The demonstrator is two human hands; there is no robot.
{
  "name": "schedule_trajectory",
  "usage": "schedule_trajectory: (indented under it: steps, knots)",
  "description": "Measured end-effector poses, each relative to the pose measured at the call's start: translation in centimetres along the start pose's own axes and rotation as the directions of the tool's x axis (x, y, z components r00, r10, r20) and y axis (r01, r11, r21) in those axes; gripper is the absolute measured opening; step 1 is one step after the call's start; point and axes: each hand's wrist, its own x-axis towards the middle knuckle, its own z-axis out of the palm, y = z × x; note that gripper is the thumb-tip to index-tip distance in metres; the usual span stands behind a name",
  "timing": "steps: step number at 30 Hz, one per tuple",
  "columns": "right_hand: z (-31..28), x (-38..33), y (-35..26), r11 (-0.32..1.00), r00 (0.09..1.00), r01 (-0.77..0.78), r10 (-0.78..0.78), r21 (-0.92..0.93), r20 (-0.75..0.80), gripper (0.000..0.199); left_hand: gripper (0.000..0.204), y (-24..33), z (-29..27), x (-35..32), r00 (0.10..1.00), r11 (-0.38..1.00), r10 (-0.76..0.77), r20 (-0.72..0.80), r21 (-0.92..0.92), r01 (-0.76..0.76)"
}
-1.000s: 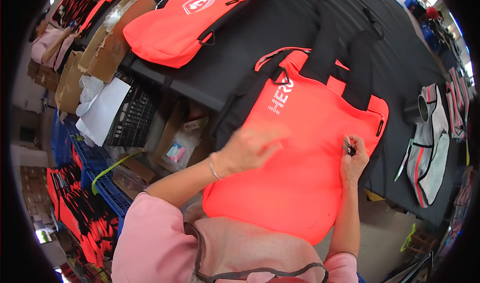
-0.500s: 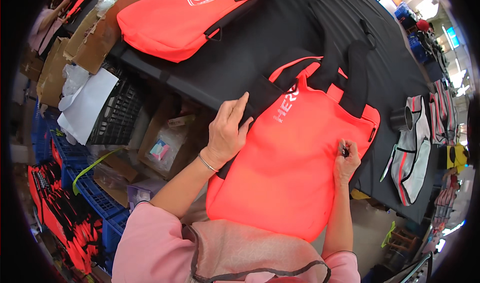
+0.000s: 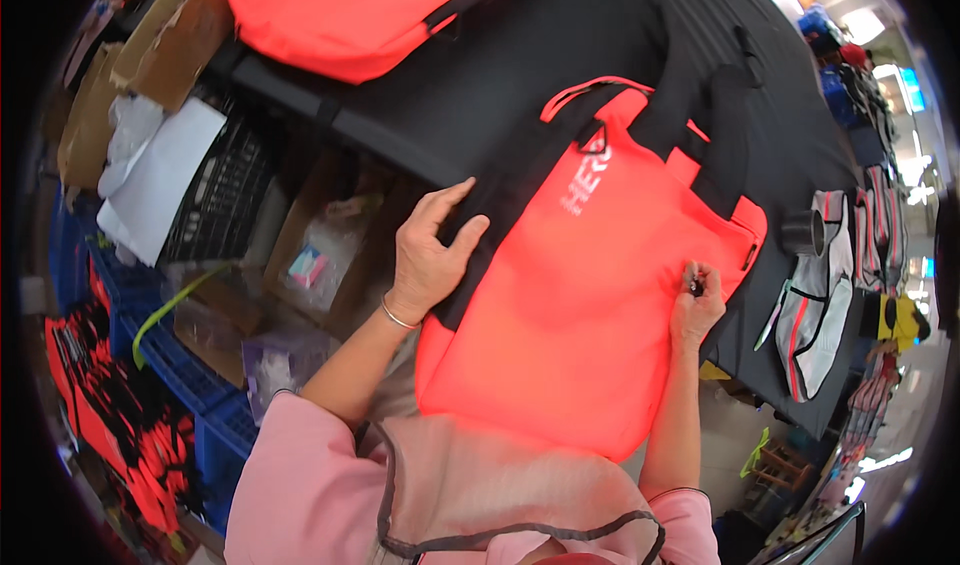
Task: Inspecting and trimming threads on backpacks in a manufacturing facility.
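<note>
A bright coral-red backpack [image 3: 570, 305] with black sides and black straps [image 3: 722, 135] lies before me, its lower end against my apron. Pale print runs along its upper left. My left hand [image 3: 430, 250] is beside the black side panel [image 3: 497, 220], thumb and fingers apart, holding nothing. Whether it touches the panel I cannot tell. Over the right part of the front, my right hand [image 3: 700, 305] is closed with curled fingers around a small dark metallic object [image 3: 696, 287], mostly hidden. A small dark zip end [image 3: 750, 257] shows at the right edge.
Another coral-red bag [image 3: 350, 25] lies at the far left of the black-covered table [image 3: 400, 130]. At right are a dark cup [image 3: 803, 233] and a grey-white strap-like piece [image 3: 812, 335]. Boxes, a black crate [image 3: 215, 200] and blue crates [image 3: 215, 410] stand at left.
My left hand has drawn a little left, away from the bag's printed front, its thumb more spread. The right hand stays closed near the same spot. The view has shifted slightly.
</note>
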Motion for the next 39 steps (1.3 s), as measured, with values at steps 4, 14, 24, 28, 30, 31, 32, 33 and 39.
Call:
schedule_trajectory:
  steps: [4,14,24,28,30,31,32,33,39]
  knots:
    - [-0.3,0.7,0.5,0.995,1.000,0.005,-0.006,-0.101,-0.009,0.013,0.082,-3.0,-2.4,-5.0,0.896,0.708,-0.337,0.290,-0.549,0.444]
    - [0.2,1.0,1.1,0.990,0.997,0.073,-0.075,-0.125,-0.016,0.008,0.093,-1.4,-5.1,-7.4,0.783,0.639,-0.073,0.618,-0.574,0.512]
    - [0.2,0.8,0.4,0.975,1.000,0.027,-0.029,-0.221,-0.007,0.014,0.061,0.9,-4.1,-8.6,0.867,0.889,-0.302,0.397,-0.212,0.406]
    - [0.7,1.0,0.0,0.984,0.999,0.017,-0.024,-0.179,-0.036,0.012,0.061,1.1,-4.1,-8.3,0.902,0.909,-0.288,0.320,-0.204,0.363]
    - [0.5,1.3,0.0,0.981,0.999,0.029,-0.036,-0.190,-0.036,0.009,0.061,1.4,-4.0,-7.9,0.919,0.930,-0.234,0.316,-0.202,0.306]
    - [0.3,1.4,0.7,0.986,0.995,0.070,-0.080,-0.151,-0.061,0.007,0.062,1.4,-3.7,-7.5,0.925,0.943,-0.225,0.306,-0.171,0.286]
    - [0.0,1.5,1.2,0.986,0.995,0.068,-0.079,-0.153,-0.067,0.007,0.064,1.5,-3.4,-7.2,0.931,0.955,-0.208,0.299,-0.142,0.259]
    - [0.1,1.4,-0.2,0.978,1.000,-0.023,0.019,-0.209,-0.018,0.006,0.065,0.7,-3.3,-7.1,0.931,0.960,-0.186,0.315,-0.143,0.240]
    - [0.4,1.7,-4.2,0.767,0.892,-0.450,0.358,0.458,0.278,0.015,0.064,-0.8,-4.6,-6.4,0.873,0.859,-0.244,0.422,-0.324,0.396]
